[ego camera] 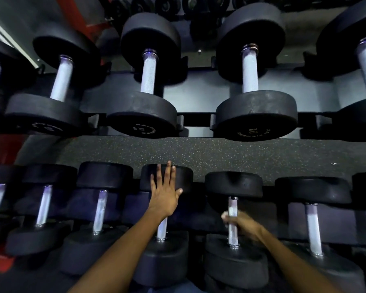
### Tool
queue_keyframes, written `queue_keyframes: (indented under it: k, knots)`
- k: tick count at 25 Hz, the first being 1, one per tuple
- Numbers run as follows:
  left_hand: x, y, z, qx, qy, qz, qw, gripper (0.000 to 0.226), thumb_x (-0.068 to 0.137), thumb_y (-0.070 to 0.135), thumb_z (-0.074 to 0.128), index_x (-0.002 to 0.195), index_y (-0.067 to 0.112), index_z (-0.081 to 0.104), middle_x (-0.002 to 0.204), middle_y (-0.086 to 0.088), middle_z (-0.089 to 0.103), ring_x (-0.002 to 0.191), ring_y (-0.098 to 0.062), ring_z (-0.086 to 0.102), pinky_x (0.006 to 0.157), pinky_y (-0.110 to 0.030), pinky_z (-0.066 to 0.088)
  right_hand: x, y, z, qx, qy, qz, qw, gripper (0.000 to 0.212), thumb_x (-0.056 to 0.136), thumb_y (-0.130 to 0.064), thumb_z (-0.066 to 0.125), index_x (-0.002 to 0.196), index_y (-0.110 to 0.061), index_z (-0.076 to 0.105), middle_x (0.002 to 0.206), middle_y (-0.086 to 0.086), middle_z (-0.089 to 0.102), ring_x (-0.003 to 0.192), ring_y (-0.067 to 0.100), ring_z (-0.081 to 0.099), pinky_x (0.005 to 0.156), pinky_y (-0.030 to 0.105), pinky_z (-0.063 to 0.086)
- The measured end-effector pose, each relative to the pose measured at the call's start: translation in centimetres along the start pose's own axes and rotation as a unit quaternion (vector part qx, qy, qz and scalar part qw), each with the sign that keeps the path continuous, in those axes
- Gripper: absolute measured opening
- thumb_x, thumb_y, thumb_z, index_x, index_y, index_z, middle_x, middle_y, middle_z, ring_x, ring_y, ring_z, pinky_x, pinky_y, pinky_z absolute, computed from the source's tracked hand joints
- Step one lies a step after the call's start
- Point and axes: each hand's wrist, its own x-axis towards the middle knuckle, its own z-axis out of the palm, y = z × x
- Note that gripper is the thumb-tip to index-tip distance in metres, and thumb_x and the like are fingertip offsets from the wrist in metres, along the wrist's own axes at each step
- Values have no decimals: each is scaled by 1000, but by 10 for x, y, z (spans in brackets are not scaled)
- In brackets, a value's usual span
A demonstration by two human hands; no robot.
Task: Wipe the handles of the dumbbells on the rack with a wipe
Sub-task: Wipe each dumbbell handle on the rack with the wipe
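The left hand (164, 192) lies flat, fingers straight, on a black dumbbell (167, 180) on the rack's lower row. The blurred right hand (240, 224) curls around the next dumbbell's handle (232, 220), a pale wipe (225, 215) showing at its fingers.

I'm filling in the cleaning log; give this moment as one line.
left hand: flat on dumbbell head | right hand: wrapped round neighbouring handle with wipe | stage: wiping, lower row

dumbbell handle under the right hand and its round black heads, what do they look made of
Silvery dumbbell handle: likely steel, bright with a fine knurled texture. Round black heads: probably rubber-coated, matte and slightly scuffed. The right hand grips the handle.
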Motion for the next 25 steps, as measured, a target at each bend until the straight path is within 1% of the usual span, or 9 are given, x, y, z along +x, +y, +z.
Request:
queue_keyframes:
  k: [2, 5, 8, 11, 13, 16, 20, 23, 25]
  knots:
    - [1, -2, 3, 11, 11, 7, 1000, 99, 89, 37, 64, 151, 9, -7, 162, -12, -7, 144, -30, -12, 110, -57, -3, -19, 30, -5, -172, -18, -5, 985, 29, 73, -30, 78, 84, -6, 66, 74, 3, 64, 68, 11, 59, 68, 24, 46]
    - [3, -3, 1, 20, 12, 15, 1000, 99, 90, 37, 63, 151, 10, -10, 161, -8, -14, 144, -28, -15, 111, -59, -2, -30, 46, -19, -333, 96, -40, 937, 31, 83, -25, 70, 55, -17, 58, 47, -8, 54, 52, -1, 47, 52, 15, 36]
    - [2, -3, 1, 12, 17, 15, 1000, 101, 84, 36, 71, 152, 5, 3, 161, -13, 0, 144, -31, -9, 108, -62, 10, -33, 23, -26, -150, 207, -45, 966, 18, 85, -9, 65, 69, -8, 72, 58, -7, 63, 64, 7, 59, 62, 21, 46]
    - [2, -3, 0, 12, 16, 14, 1000, 106, 75, 36, 80, 149, 5, 10, 158, -13, 13, 146, -30, -15, 103, -63, 18, -12, -11, -2, -26, 369, -52, 927, 20, 86, -6, 61, 98, 9, 66, 84, 11, 63, 83, 22, 57, 70, 34, 43]
    - [2, -4, 0, 14, 21, 15, 1000, 108, 72, 37, 81, 148, 5, 12, 158, -11, 10, 146, -29, -20, 102, -62, 17, 5, -25, 46, -24, 317, -61, 946, 45, 78, -13, 67, 117, 6, 54, 113, 18, 60, 105, 30, 58, 86, 39, 47]
    - [2, -5, 4, 18, 27, 21, 999, 109, 73, 39, 81, 149, 7, 11, 161, -7, -11, 146, -30, -19, 103, -62, 16, 23, -29, 83, -143, 307, 23, 941, 92, 71, -25, 73, 143, 5, 24, 150, 18, 21, 139, 29, 23, 113, 44, 27]
    - [4, -7, 7, 26, 40, 19, 999, 111, 73, 40, 80, 150, 6, 7, 161, -7, -15, 147, -31, -14, 104, -62, 17, 19, -43, 64, -60, 351, 62, 932, 63, 76, -14, 66, 131, 3, 41, 134, 21, 45, 123, 36, 45, 106, 43, 36]
    - [4, -5, 7, 24, 41, 22, 999, 107, 78, 39, 76, 151, 10, 3, 161, -5, -16, 146, -32, -8, 106, -62, 15, 19, -33, 73, -93, 331, 57, 937, 84, 65, -24, 78, 134, 3, 40, 132, 18, 45, 117, 35, 51, 103, 41, 40]
    - [4, -5, 8, 28, 32, 20, 999, 107, 79, 40, 75, 151, 9, 2, 161, -6, -13, 146, -32, -10, 106, -61, 12, 18, -32, 56, -40, 278, 27, 959, 67, 66, -15, 79, 123, 6, 52, 119, 20, 56, 99, 27, 62, 89, 37, 50]
